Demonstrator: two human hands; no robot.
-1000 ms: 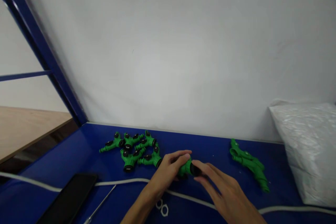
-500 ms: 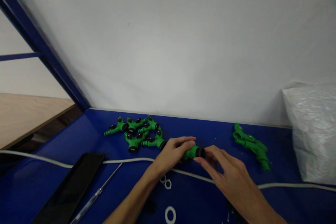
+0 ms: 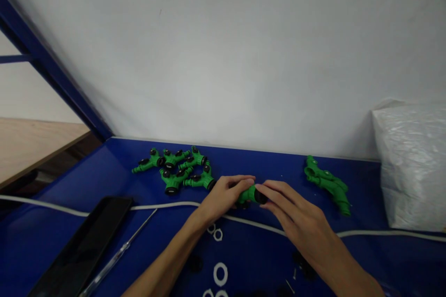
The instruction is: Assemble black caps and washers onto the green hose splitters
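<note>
My left hand [image 3: 223, 197] is closed around a green plastic hose splitter [image 3: 248, 193], held low over the blue table; much of its body is hidden under the fingers. The splitter's black end collar [image 3: 259, 194] points to the right. Thumb and fingers of my right hand [image 3: 299, 211] are closed on that collar. Left of my hands lie several green splitters [image 3: 172, 183] with black valve knobs and collars. Two green splitter bodies [image 3: 327, 182], seemingly without black parts, rest together at the right.
A white cable [image 3: 251, 223] crosses the table under my hands. White rings [image 3: 220, 274], dark round parts [image 3: 195, 263] and small screws [image 3: 290, 286] lie nearer me. At left are a clear-handled screwdriver [image 3: 116, 257] and a black phone-like slab [image 3: 83, 246]. A plastic-wrapped bundle [image 3: 411, 167] stands right, against the wall.
My right fingers have shifted from the collar's end to over its top, with the hand turned. My left hand keeps its hold. The whole view has moved slightly.
</note>
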